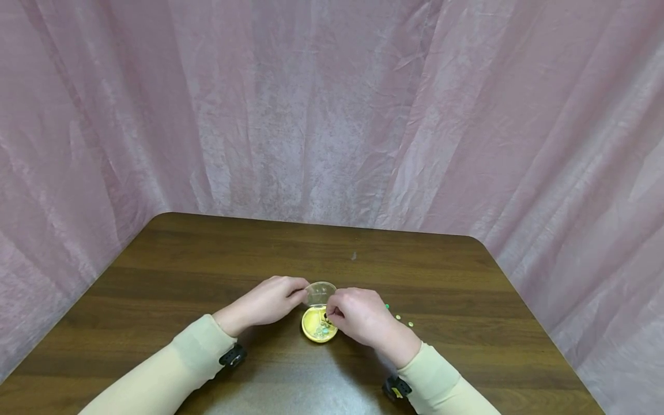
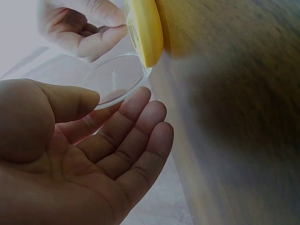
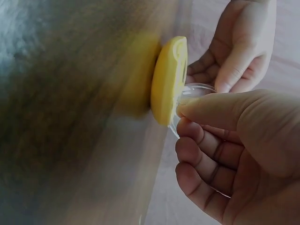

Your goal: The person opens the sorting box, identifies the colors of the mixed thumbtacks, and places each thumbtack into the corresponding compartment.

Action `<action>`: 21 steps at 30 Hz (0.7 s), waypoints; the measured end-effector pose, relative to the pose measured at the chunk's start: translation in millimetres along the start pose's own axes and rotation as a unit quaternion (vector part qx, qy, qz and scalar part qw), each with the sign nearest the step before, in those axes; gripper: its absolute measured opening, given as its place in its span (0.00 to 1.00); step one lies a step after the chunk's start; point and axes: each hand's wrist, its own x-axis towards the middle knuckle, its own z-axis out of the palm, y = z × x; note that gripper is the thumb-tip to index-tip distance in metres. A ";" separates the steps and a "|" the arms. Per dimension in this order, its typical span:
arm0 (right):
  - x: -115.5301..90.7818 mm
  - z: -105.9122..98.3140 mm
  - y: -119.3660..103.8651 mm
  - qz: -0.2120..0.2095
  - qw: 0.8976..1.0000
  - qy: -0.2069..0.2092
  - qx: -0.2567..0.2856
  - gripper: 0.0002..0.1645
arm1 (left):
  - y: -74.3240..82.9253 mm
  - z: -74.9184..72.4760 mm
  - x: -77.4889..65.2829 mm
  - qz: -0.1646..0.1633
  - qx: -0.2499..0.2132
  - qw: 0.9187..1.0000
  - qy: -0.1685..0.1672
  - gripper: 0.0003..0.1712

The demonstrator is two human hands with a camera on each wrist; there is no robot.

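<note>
A small round yellow case (image 1: 306, 329) sits on the table with its clear lid (image 1: 317, 293) raised at the far side. My left hand (image 1: 272, 298) pinches the lid's edge between thumb and index finger, the other fingers spread loosely behind it. Over the case's right side is my right hand (image 1: 363, 316), its thumb and index finger brought together right at the compartments. I cannot tell whether something is between those fingertips. Several small pale and greenish pieces (image 1: 323, 332) lie in the near part of the case, and dark bits show beside the right fingertips.
To the right of my right hand, a few small loose pieces lie on the brown wooden table (image 1: 249, 248): a green one (image 1: 387, 306) and yellowish ones (image 1: 411, 324). A pink curtain (image 1: 321, 115) hangs behind the table's far edge.
</note>
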 end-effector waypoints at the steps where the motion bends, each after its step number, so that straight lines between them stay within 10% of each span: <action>1: 0.3 -1.5 1.2 0.001 1.000 0.000 0.005 0.07 | 0.0 0.3 0.0 0.002 0.002 1.000 0.001 0.09; 21: -10.5 -41.8 67.2 0.167 0.986 -0.024 -0.004 0.08 | -0.2 1.1 -0.6 -0.001 0.003 1.000 0.001 0.09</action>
